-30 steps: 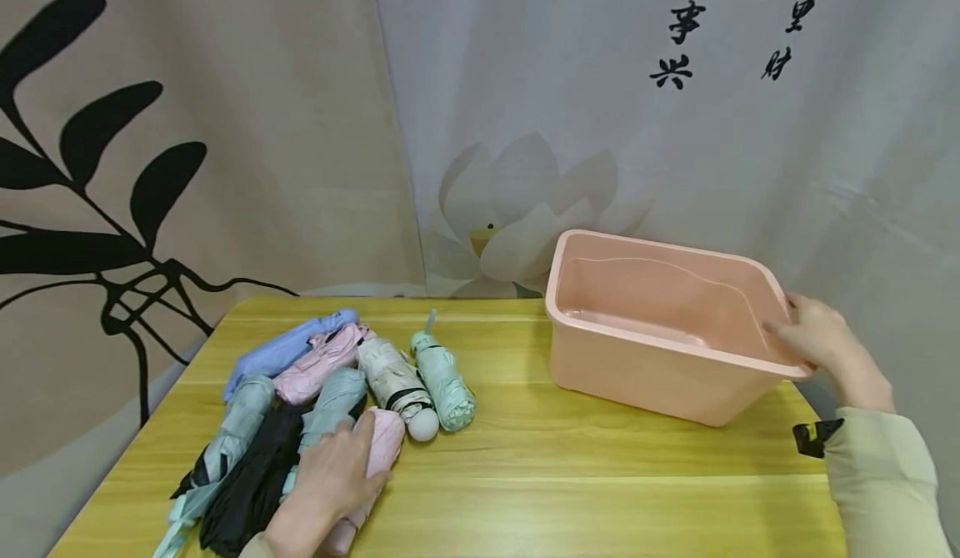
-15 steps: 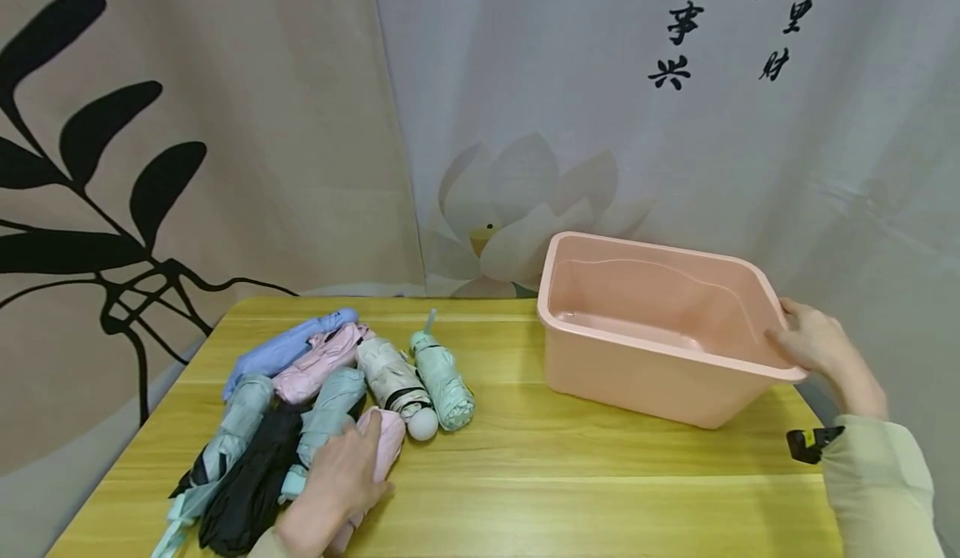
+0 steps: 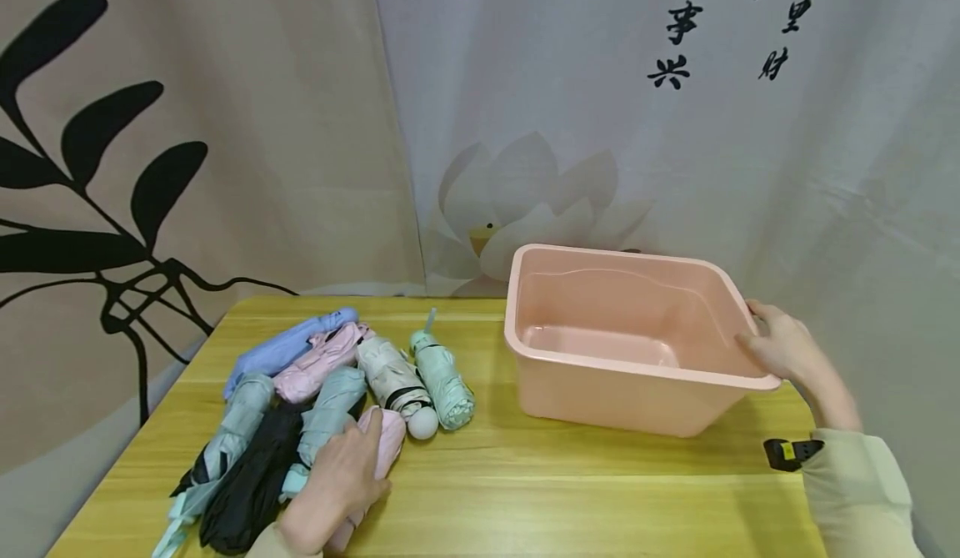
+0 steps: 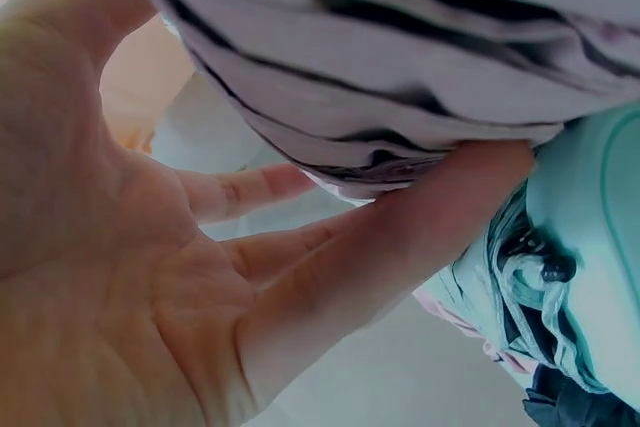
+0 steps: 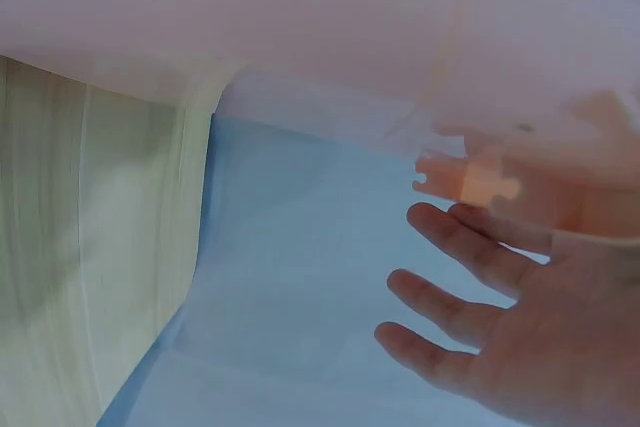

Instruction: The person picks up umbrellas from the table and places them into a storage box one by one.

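Observation:
In the head view, my left hand (image 3: 337, 479) lies over a folded pink umbrella (image 3: 392, 443) at the front left of the table. The left wrist view shows the umbrella's pleated fabric (image 4: 400, 77) between thumb and fingers, its lower part hidden by the hand in the head view. A peach plastic bin (image 3: 607, 391) stands on the right half. My right hand (image 3: 787, 345) grips its right rim, thumb inside and fingers (image 5: 460, 237) outside beneath the lip. Left of the pink umbrella lie a teal umbrella (image 3: 336, 404) and a black one (image 3: 251, 483).
More folded umbrellas lie close together on the wooden table (image 3: 570, 491): blue (image 3: 288, 345), another pink (image 3: 318, 366), pale grey (image 3: 390, 379), mint (image 3: 444, 383) and grey-teal (image 3: 243, 424). A printed curtain (image 3: 525, 124) hangs behind the table's back edge.
The bin has slid left and slightly towards me, with my right hand moving along on its rim. My left hand stays nearly in place on the pink umbrella.

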A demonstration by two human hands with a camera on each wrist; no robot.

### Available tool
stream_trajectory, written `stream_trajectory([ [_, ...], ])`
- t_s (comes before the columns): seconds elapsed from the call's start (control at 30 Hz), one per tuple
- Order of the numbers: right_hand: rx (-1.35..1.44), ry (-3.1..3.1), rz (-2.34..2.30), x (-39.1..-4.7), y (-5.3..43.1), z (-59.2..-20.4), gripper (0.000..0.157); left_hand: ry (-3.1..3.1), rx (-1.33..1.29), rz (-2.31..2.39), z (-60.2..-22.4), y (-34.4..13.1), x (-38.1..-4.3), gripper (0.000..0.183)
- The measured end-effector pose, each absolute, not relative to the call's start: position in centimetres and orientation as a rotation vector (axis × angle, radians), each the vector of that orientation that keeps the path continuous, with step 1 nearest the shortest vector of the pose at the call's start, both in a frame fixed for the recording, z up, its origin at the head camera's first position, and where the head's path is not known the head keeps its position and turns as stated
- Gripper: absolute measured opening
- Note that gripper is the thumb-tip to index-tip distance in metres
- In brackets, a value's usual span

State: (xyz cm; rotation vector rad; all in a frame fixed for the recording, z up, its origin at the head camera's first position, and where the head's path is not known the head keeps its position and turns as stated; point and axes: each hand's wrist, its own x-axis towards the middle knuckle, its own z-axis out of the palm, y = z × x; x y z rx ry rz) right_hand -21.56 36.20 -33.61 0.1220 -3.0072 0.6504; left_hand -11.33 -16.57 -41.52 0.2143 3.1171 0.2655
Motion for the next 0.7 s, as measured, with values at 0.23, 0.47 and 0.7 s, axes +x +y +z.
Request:
stream_trajectory([
  [0.23,0.187,-3.013,0.719,-20.8,34.3,-33.5,0.064,3.107,0.212,0.319,-41.8,-16.6,-11.4,0.076],
  [0.47,0.221,-2.977,0.75,-20.4,32.4,-33.7,0.061,3.058,0.174,0.367,-41.8,-16.5,-11.4,0.085],
  [0.7,0.273,-2.964,0.775,-20.0,31.2,-33.8,0.054,2.993,0.131,0.401,-41.6,-16.6,-11.5,0.09],
])
